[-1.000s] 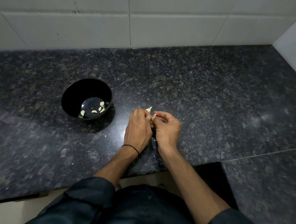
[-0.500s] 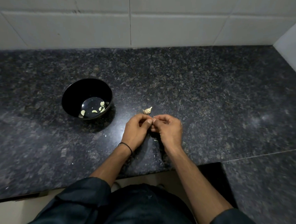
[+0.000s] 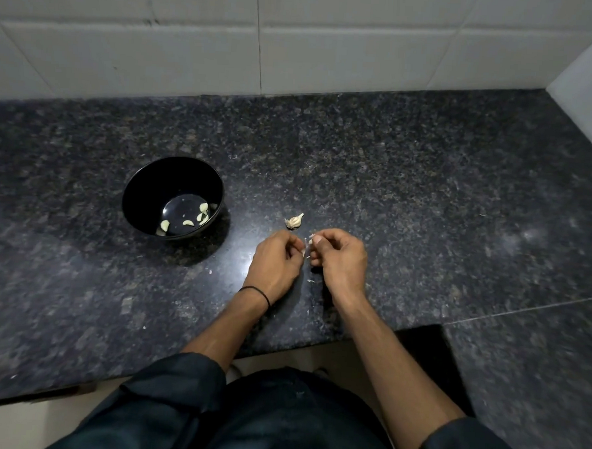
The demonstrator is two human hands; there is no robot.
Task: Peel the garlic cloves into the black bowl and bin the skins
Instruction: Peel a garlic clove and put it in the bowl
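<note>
One clove [image 3: 309, 242] pinched btwn L hand [image 3: 275, 261], R hand [image 3: 341, 261]

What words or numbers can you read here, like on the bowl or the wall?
None. No words, numbers or signs show anywhere.
The black bowl is plain, the wall tiles are blank, the counter bears no label, and the garlic clove pinched between the left hand and right hand carries nothing either.
</note>
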